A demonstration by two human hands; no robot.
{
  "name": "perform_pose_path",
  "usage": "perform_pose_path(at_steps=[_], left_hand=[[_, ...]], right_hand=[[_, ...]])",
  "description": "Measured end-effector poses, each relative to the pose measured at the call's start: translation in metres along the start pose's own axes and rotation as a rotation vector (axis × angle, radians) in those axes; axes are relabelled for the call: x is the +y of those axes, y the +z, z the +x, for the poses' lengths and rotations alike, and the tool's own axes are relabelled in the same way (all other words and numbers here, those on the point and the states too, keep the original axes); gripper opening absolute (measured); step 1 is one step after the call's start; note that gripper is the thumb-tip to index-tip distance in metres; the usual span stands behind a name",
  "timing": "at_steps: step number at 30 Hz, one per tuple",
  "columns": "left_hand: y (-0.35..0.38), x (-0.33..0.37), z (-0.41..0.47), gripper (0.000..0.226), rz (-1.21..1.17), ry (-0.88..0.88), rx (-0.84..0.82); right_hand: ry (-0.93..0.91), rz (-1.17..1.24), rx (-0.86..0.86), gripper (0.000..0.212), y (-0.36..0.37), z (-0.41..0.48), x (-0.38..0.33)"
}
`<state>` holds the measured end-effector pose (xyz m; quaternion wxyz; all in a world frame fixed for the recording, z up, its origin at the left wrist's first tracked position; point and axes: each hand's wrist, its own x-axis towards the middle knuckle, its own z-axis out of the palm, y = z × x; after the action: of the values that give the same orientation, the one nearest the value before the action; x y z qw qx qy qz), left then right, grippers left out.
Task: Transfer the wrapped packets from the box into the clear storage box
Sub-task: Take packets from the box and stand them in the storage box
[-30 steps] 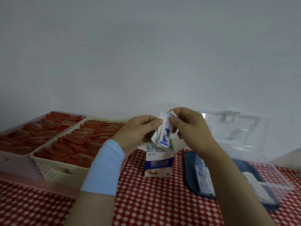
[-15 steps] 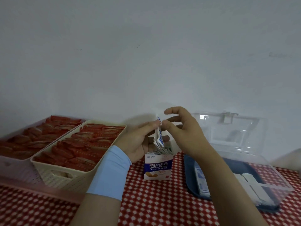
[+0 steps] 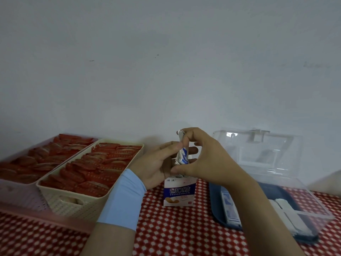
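A pale-blue stretch-fabric cuff wraps the left wrist: a plain, smooth tube with straight edges at both ends. On its near side the left forearm is bare. The left hand, right hand and long right forearm are bare too.
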<state>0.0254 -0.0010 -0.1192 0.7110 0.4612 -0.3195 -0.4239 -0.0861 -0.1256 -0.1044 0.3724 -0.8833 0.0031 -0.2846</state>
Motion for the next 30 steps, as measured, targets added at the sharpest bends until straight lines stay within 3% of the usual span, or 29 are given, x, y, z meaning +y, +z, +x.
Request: perform_pose_path(at_steps=[4, 6, 11, 16, 24, 26, 30], left_hand=[[-0.007, 0.000, -0.004, 0.038, 0.066, 0.004, -0.053], [-0.009, 0.000, -0.007, 0.030, 0.083, 0.005, -0.083], [-0.009, 0.000, -0.012, 0.024, 0.130, -0.013, -0.133], [-0.002, 0.004, -0.014, 0.029, 0.187, -0.090, -0.131], [0.039, 0.017, -0.007, 0.016, 0.958, 0.064, 0.190], [0.055, 0.011, -0.009, 0.010, 0.961, 0.121, 0.253], [0.072, -0.001, -0.011, 0.008, 0.744, 0.173, 0.327]], right_hand=[[0.071, 0.205, -0.085, 0.079, -0.007, 0.001, 0.002], [0.125, 0.349, -0.068, 0.063, -0.010, 0.003, 0.005], [0.172, 0.320, -0.093, 0.019, -0.018, -0.002, 0.002], [0.176, 0.221, -0.100, 0.012, -0.024, -0.002, 0.005], [0.209, 0.169, 0.058, 0.015, -0.046, -0.013, 0.008], [0.236, 0.210, 0.100, 0.014, -0.053, -0.018, 0.004], [0.380, 0.376, 0.109, 0.014, -0.068, -0.030, -0.004]])
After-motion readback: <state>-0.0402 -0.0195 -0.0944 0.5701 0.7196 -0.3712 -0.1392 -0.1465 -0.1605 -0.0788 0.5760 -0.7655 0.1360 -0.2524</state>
